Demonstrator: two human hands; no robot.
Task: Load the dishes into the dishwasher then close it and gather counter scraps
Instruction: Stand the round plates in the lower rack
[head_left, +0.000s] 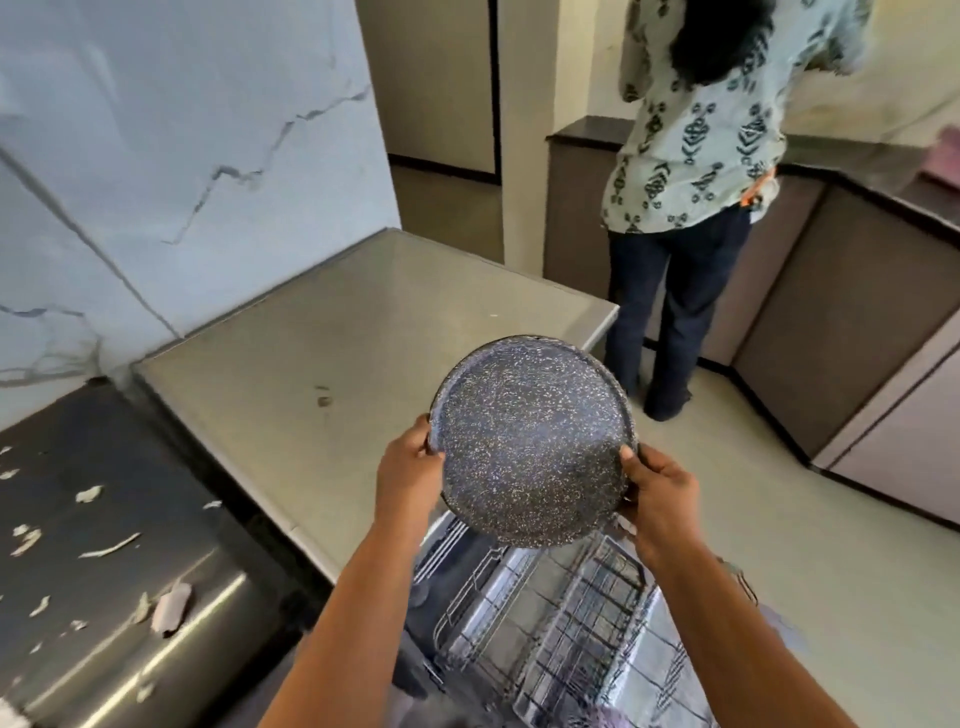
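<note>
A round dark plate (530, 441) with white speckles is held up in front of me, tilted toward the camera. My left hand (408, 473) grips its left rim, and my right hand (657, 499) grips its right rim. Directly below the plate, the open dishwasher shows its pulled-out wire rack (561, 623), which looks empty where I can see it. Pale scraps (106, 545) lie scattered over the dark counter (67, 571) at the lower left.
A grey steel worktop (363, 322) stands beside the dishwasher against a marble-patterned wall. A person in a patterned shirt (696, 130) stands with their back to me at the far dark counter. Cabinets (857, 322) line the right side, with pale floor between.
</note>
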